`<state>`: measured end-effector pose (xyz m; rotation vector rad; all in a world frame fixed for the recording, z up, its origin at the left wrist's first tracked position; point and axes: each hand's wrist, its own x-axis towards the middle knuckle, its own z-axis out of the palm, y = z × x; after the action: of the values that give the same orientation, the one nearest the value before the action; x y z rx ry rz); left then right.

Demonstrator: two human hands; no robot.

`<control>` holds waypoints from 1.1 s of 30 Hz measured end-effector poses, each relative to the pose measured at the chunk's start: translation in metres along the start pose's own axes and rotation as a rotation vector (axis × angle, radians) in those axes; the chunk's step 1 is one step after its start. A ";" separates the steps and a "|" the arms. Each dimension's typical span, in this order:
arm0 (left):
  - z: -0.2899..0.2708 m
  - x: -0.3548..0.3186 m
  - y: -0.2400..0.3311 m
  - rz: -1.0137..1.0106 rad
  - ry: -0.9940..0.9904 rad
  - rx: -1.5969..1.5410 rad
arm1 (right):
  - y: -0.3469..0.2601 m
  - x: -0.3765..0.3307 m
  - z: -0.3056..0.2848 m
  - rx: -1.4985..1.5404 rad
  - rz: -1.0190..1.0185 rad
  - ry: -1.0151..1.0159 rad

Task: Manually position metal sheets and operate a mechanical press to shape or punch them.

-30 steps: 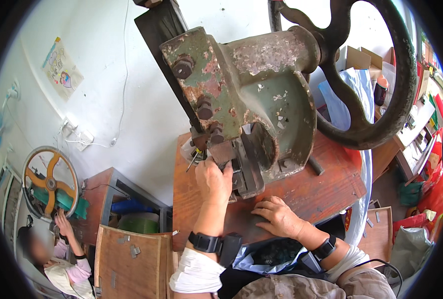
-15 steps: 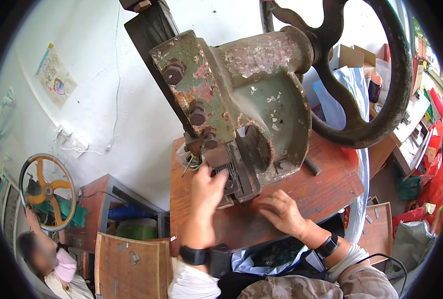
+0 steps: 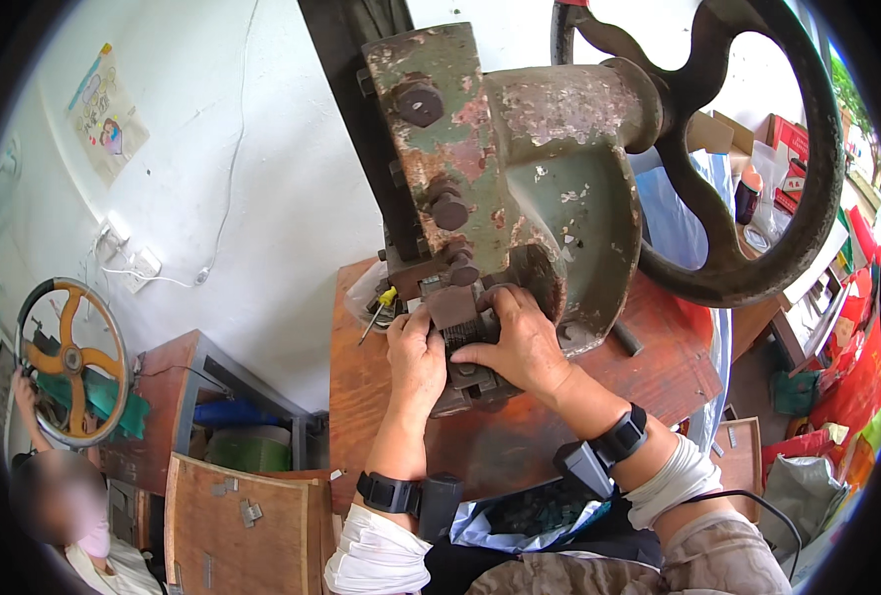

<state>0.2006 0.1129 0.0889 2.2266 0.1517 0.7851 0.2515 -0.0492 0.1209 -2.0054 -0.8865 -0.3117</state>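
Note:
A hand press (image 3: 530, 188) with worn green paint stands over the table. My left hand (image 3: 419, 359) is at the left side of the dark ridged die block (image 3: 472, 337), its fingers drawn together, and anything in them is hidden. From the right, my right hand (image 3: 528, 342) touches the block. Its thumb lies across the front and its fingers reach toward the far side, thumb and forefinger spread apart. The press's brown lower ram end (image 3: 452, 307) sits between the two hands, just above the block.
The large dark handwheel (image 3: 723, 243) rises at the right. A yellow-handled screwdriver (image 3: 386, 297) lies left of the press, and a short metal bar (image 3: 627, 338) lies at its right. Metal pieces fill a lined container (image 3: 465, 524) below. Another person (image 3: 88, 540) holds a second wheel (image 3: 71, 359).
My right hand has moved up and left from the table's near part onto the die block. My left hand has shifted to the block's left side. The whole view has shifted slightly.

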 end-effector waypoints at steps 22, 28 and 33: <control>-0.002 -0.005 -0.006 0.010 -0.027 0.009 | 0.006 0.001 0.002 0.088 0.005 -0.008; 0.001 -0.008 0.007 -0.149 -0.038 0.028 | 0.000 -0.004 0.000 -0.057 -0.021 0.056; -0.023 -0.018 0.011 -0.166 -0.087 0.186 | -0.043 -0.012 -0.146 -0.197 -0.451 0.456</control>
<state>0.1713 0.1133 0.0995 2.3818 0.3760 0.6038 0.2301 -0.1589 0.2244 -1.7754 -1.0269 -1.0993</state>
